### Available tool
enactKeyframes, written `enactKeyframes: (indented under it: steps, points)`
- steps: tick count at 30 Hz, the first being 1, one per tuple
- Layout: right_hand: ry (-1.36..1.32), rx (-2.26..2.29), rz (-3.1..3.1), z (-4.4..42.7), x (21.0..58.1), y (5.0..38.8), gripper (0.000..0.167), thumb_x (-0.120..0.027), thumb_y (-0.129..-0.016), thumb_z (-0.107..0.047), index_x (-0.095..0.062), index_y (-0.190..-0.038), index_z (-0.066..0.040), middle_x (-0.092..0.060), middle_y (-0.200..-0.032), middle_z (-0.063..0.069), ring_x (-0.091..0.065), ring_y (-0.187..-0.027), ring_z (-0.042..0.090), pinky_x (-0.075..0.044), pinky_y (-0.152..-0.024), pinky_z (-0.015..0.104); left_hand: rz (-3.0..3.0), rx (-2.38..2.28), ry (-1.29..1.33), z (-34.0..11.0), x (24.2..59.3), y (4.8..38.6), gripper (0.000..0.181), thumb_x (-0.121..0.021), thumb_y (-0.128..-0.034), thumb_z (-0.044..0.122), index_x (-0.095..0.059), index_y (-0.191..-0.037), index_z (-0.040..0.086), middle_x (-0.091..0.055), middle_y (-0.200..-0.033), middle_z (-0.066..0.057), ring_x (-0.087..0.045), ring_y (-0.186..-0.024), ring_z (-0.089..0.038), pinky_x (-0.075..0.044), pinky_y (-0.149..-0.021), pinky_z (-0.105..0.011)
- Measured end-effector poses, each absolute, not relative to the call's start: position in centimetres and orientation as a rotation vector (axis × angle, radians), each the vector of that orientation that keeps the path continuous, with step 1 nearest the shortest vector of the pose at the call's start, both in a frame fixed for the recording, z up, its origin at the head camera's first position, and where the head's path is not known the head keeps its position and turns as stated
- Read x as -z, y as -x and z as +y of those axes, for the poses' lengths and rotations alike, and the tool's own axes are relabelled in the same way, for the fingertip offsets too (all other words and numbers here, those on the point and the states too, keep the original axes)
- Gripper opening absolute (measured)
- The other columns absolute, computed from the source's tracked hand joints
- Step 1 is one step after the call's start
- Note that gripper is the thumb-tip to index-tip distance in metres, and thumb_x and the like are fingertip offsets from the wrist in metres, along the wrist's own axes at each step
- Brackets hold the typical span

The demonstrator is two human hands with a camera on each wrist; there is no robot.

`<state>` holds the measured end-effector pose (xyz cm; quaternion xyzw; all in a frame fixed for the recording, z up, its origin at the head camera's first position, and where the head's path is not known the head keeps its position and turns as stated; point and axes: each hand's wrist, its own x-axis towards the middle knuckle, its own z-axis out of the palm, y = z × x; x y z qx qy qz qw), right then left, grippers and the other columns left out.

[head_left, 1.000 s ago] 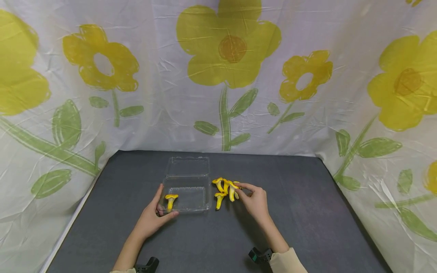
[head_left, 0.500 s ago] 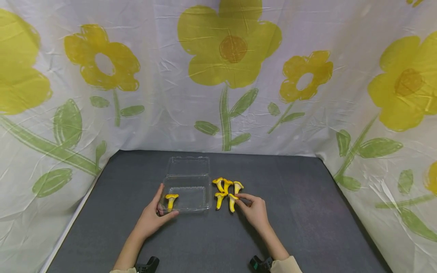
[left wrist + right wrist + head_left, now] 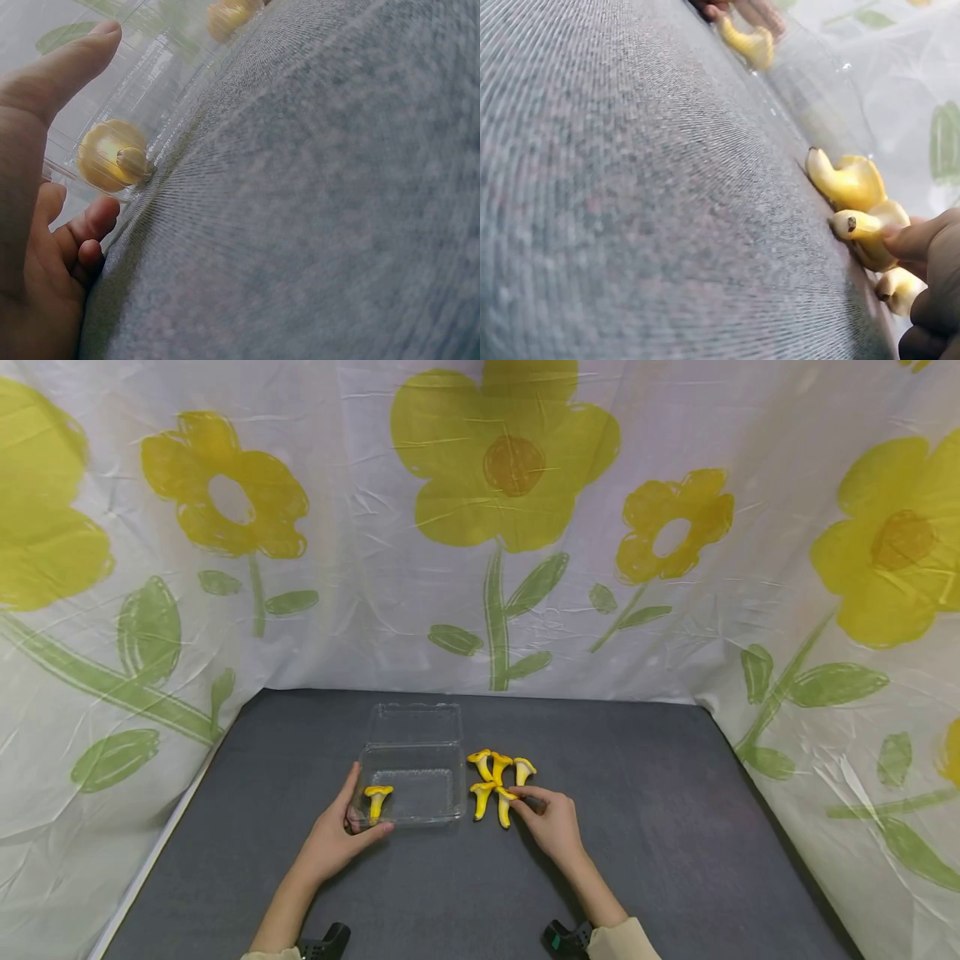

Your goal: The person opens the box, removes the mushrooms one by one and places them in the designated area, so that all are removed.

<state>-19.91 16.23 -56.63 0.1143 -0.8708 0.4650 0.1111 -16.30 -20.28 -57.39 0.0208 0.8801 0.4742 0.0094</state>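
Observation:
A clear plastic clamshell box [image 3: 423, 821] stands on the table with its lid [image 3: 416, 725] folded back. My left hand [image 3: 330, 842] holds the box by its near-left corner, thumb along the front and fingers at the side. Inside, at the left, lies one yellow chanterelle mushroom [image 3: 377, 803], seen through the wall in the left wrist view. My right hand [image 3: 557, 828] pinches another chanterelle [image 3: 505, 812] by its cap between thumb and fingertips, low at the table. Several more chanterelles [image 3: 481, 802] lie close around it, right of the box.
Dark grey cloth covers the table [image 3: 645, 827]. A white curtain [image 3: 360, 610] printed with yellow flowers hangs behind and along both sides. A black wrist device [image 3: 566, 939] sits on the right forearm, and another black device [image 3: 326, 941] on the left.
My right hand has drawn the pinched chanterelle toward the front and slightly left, out from among the others. The left hand and the box have stayed put.

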Motion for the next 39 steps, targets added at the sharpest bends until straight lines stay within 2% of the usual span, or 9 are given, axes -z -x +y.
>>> enactKeyframes:
  steps: [12,21,39]
  points:
    - [-0.325,-1.386,-2.54,16.3,57.4,19.8,0.019,-0.083,-0.094,-0.012,-0.085,-0.112,-0.018,-0.081,-0.095,-0.001,-0.019,-0.04,-0.007,-0.025,-0.043,0.018,2.764,-1.472,-0.073,-20.3,57.4,16.4,0.121,-0.088,-0.0872,0.046,-0.006,-0.173,0.023,-0.05,-0.083,-0.002,-0.046,-0.072,-0.015,-0.04,-0.068,-0.03]
    - [-0.334,-1.389,-2.524,16.2,57.7,19.8,0.023,-0.085,-0.091,-0.01,-0.085,-0.113,-0.016,-0.081,-0.106,0.003,-0.019,-0.041,-0.007,-0.025,-0.044,0.018,2.753,-1.485,-0.058,-20.3,57.4,16.4,0.122,-0.088,-0.0865,0.048,-0.006,-0.173,0.023,-0.048,-0.083,-0.003,-0.044,-0.071,-0.015,-0.039,-0.066,-0.03]
    - [-0.369,-1.443,-2.5,15.8,56.7,19.7,0.032,-0.088,-0.089,-0.017,-0.083,-0.12,-0.013,-0.08,-0.111,0.003,-0.016,-0.043,-0.006,-0.026,-0.044,0.019,2.75,-1.48,-0.053,-20.3,57.5,16.5,0.122,-0.088,-0.0865,0.048,-0.006,-0.173,0.024,-0.048,-0.083,-0.003,-0.044,-0.071,-0.015,-0.039,-0.066,-0.029]
